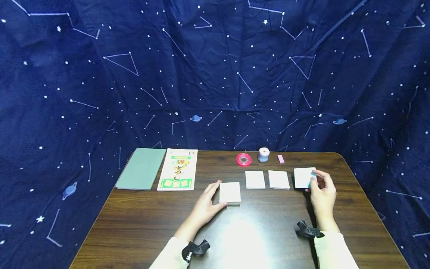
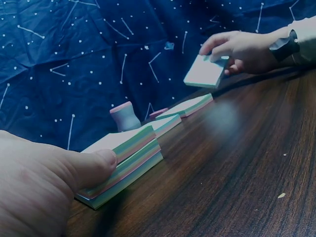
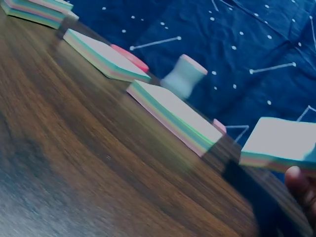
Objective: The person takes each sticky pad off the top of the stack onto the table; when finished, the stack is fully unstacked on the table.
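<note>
Head view first: gripping a white-topped pad (image 1: 302, 177) in the right hand (image 1: 324, 192), well right of the stack (image 1: 230, 192) and slightly farther off, while spanning the stack with the left hand (image 1: 205, 206), thumb to its near side. Turning, by the look of it, on the sideways line from pad to stack, with a first flat pad (image 1: 255, 179) and a second flat pad (image 1: 279, 179) lying beneath that line, right of the stack (nearly square, so no long axis worth following). Far nearer to the right hand than the left. Finding room nearside of the stack, over a broad stretch of table (image 1: 134, 224); tighter behind and right of it, past a spool (image 1: 264, 154). On to the left wrist: pressing thumb to the stack's layered, slightly uneven edges; cannot tell about the hidden fingers. Over to the right wrist: holding the pad clear of the wood, fingertip at its lower edge, well apart from the stack.
</note>
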### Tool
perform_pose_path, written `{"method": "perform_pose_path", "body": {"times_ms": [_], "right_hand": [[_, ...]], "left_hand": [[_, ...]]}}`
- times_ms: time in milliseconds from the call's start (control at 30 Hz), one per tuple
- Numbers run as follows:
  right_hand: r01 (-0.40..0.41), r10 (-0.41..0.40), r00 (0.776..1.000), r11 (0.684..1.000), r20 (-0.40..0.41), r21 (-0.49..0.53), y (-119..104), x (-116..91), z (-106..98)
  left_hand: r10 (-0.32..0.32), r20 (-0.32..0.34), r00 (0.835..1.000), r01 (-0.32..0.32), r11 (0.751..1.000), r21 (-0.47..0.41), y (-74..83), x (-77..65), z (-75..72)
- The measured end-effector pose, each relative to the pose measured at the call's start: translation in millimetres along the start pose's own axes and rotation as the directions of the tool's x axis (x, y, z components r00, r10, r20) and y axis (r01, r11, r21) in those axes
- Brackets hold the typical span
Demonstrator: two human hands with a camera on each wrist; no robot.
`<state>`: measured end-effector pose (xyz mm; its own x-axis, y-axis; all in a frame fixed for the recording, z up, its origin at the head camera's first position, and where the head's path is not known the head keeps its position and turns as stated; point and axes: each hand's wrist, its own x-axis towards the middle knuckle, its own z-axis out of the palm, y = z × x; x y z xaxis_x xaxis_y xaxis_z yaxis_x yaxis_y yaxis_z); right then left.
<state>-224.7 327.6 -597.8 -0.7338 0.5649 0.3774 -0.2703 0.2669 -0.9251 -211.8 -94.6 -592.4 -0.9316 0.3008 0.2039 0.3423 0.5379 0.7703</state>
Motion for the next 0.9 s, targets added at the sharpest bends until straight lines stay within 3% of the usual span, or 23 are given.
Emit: {"method": "perform_pose_path", "body": {"times_ms": [133, 233, 367, 500, 700, 900], "right_hand": [[-0.066, 0.068, 0.998, 0.992, 0.017, -0.105, 4.5, 4.0, -3.2], [-0.068, 0.075, 0.997, 0.974, 0.020, -0.218, 5.6, 4.0, -3.5], [-0.042, 0.073, 0.996, 0.907, 0.057, -0.419, 4.8, 3.3, -4.6], [-0.038, 0.123, 0.984, 0.849, 0.127, -0.526, 1.2, 3.6, -6.5], [-0.050, 0.170, 0.974, 0.811, 0.153, -0.583, -0.2, 3.0, -7.6], [-0.057, 0.181, 0.972, 0.803, 0.152, -0.593, 1.4, 3.3, -6.8]], "left_hand": [[-0.002, -0.004, 1.000, 0.002, 1.000, 0.002, 0.8, 0.5, -0.5], [-0.006, 0.000, 1.000, 0.006, 1.000, 0.005, 0.9, 0.5, -0.6], [-0.002, 0.000, 1.000, 0.002, 1.000, 0.007, -0.2, 0.9, 0.3], [-0.004, 0.003, 1.000, 0.004, 1.000, 0.000, 0.0, 1.2, 0.0], [0.000, 0.005, 1.000, 0.000, 1.000, -0.007, 0.6, 1.0, -0.3], [0.002, 0.004, 1.000, -0.002, 1.000, 0.001, 1.5, 1.5, -0.2]]}}
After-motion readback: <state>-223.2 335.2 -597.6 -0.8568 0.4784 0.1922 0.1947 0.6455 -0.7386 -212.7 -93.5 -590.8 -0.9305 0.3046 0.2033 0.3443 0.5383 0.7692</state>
